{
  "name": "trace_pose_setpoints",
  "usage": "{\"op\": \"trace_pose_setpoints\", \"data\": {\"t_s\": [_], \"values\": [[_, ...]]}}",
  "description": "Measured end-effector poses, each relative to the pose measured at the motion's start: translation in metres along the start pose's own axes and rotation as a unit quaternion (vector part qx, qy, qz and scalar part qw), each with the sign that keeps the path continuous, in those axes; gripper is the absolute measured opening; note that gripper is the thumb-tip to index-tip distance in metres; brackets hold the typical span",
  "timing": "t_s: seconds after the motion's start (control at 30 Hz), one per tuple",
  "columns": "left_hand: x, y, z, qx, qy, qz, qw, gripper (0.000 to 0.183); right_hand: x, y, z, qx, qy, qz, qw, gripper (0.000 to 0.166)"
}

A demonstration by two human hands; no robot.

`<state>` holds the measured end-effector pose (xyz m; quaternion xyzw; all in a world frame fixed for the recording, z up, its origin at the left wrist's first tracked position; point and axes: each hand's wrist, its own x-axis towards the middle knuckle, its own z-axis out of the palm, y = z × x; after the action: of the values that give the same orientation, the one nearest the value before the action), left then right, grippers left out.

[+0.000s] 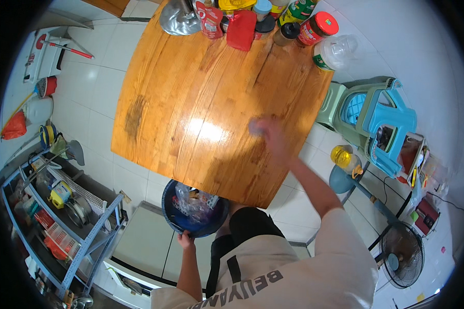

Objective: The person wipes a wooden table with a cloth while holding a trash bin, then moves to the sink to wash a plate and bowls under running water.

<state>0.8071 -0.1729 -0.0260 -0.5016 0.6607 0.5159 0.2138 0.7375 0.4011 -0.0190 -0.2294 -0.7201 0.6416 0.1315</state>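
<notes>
My right hand [272, 131] is blurred over the wooden tabletop [185, 96], towards its right side. Its fingers are on a small greyish-purple cloth or sponge [255, 126]; the blur hides which. At the table's near edge, my left hand [185, 240] grips the rim of a dark blue plastic bin [170, 220]. Crumpled clear plastic [196, 206] and other litter lie inside it. The far part of the bin is hidden under the table's edge. A bright reflection and a darker worn patch [134, 116] show on the wood.
Jars, bottles and a red pouch [210, 21] crowd the table's far edge. Stacked plastic stools [390, 116], an oil bottle [344, 158] and an electric fan [402, 255] stand at right. A blue metal shelf rack [89, 247] with kitchenware is at lower left.
</notes>
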Motion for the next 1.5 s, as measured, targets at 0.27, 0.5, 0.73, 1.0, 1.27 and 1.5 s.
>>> {"op": "trace_pose_setpoints", "data": {"t_s": [0.27, 0.5, 0.73, 1.0, 1.27, 1.5], "values": [[-0.021, 0.021, 0.012, 0.027, -0.019, 0.014, 0.999, 0.03, 0.233, 0.012, -0.068, -0.51, 0.09, -0.023, 0.855, 0.041], [-0.03, 0.024, 0.016, -0.006, -0.046, 0.036, 0.998, 0.026, 0.102, 0.025, 0.034, -0.485, 0.067, -0.062, 0.87, 0.034], [-0.024, 0.033, 0.017, 0.028, -0.031, 0.023, 0.999, 0.027, -0.105, 0.002, 0.133, -0.3, -0.083, -0.11, 0.944, 0.031], [-0.028, 0.03, 0.012, 0.01, -0.02, 0.017, 1.0, 0.029, 0.171, -0.046, 0.07, -0.421, 0.157, -0.205, 0.869, 0.018], [-0.035, 0.042, 0.024, -0.036, -0.012, 0.044, 0.998, 0.016, 0.18, -0.011, 0.108, 0.116, 0.167, 0.043, 0.978, 0.027], [-0.026, 0.042, 0.022, -0.015, -0.004, 0.029, 0.999, 0.015, -0.094, -0.015, 0.194, -0.348, -0.144, -0.189, 0.907, 0.025]]}}
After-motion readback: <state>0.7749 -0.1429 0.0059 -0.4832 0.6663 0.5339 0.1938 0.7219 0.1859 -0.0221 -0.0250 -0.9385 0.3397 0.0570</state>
